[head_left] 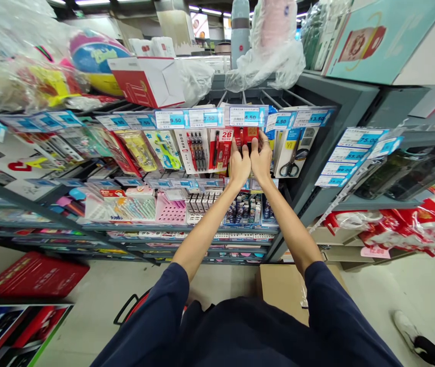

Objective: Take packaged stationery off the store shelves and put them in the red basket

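Note:
Both my hands are raised to a hanging display of stationery. My left hand (239,164) and my right hand (260,158) meet at a small red blister pack (248,136), their fingers pressed on it side by side. The pack hangs under a blue price strip reading 4.50 (246,116). To its left hangs a red 2B pencil pack (221,148), then a card of red and black pens (196,150). A pair of scissors in its packaging (291,163) hangs to the right.
Grey metal shelving (335,122) runs to the right, with more hanging packs and price tags. Boxed pens fill the tier below my hands. Bagged goods lie on top. A cardboard box (284,288) stands on the floor near my feet, and another person's shoe (406,329) shows at lower right.

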`<control>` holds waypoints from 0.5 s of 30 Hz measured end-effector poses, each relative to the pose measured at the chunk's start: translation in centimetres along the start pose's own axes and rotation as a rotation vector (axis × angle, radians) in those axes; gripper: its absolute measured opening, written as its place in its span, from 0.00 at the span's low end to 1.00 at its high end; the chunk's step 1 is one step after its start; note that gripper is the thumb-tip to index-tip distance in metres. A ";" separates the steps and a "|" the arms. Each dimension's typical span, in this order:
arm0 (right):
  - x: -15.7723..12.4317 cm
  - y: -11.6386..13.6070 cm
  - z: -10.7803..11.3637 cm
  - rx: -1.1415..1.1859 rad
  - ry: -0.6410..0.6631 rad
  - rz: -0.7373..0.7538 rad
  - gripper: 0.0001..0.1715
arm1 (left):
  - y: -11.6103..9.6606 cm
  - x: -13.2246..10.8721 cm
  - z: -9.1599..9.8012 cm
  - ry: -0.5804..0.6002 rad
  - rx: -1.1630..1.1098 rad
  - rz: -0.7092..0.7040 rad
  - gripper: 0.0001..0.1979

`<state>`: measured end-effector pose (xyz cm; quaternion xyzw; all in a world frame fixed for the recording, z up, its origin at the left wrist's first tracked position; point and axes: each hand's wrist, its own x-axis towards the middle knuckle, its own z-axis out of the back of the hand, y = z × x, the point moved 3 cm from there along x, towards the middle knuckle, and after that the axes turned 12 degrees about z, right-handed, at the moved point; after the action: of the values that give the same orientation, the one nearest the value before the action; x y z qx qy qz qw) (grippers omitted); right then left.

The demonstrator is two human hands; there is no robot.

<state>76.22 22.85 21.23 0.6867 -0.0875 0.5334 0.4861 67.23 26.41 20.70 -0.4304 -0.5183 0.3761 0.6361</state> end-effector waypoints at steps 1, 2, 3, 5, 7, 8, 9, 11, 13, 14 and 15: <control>0.0 -0.1 -0.1 0.013 0.009 -0.010 0.44 | 0.2 0.3 -0.1 -0.004 0.007 0.012 0.27; 0.1 -0.2 -0.2 0.028 0.020 -0.021 0.45 | 0.4 0.6 -0.3 -0.004 0.007 0.039 0.27; 0.3 -0.4 -0.4 0.041 0.032 -0.031 0.46 | 0.6 1.0 -0.4 -0.001 -0.004 0.071 0.27; 0.6 -1.0 -0.7 0.058 0.053 -0.061 0.47 | 0.9 1.7 -0.7 0.012 -0.043 0.127 0.28; 1.0 -1.7 -1.0 0.059 0.063 -0.121 0.49 | 1.2 2.4 -1.0 0.029 -0.091 0.160 0.29; 1.2 -2.1 -1.1 0.057 0.068 -0.158 0.49 | 1.3 2.8 -1.2 0.038 -0.114 0.174 0.30; 1.3 -2.6 -1.2 0.059 0.075 -0.193 0.50 | 1.5 3.1 -1.3 0.046 -0.133 0.192 0.30; 1.5 -3.3 -1.5 0.081 0.100 -0.231 0.52 | 1.9 3.5 -1.5 0.049 -0.157 0.224 0.31; 1.5 -3.9 -1.7 0.111 0.124 -0.233 0.53 | 2.2 3.8 -1.5 0.040 -0.160 0.230 0.33; 1.5 -4.0 -1.8 0.120 0.131 -0.234 0.54 | 2.3 3.8 -1.5 0.036 -0.157 0.225 0.33; 1.4 -4.1 -2.0 0.123 0.133 -0.235 0.54 | 2.4 3.8 -1.4 0.037 -0.156 0.221 0.33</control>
<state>78.16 26.99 19.88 0.6839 0.0587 0.5215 0.5068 69.23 30.55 19.63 -0.5398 -0.4837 0.3945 0.5648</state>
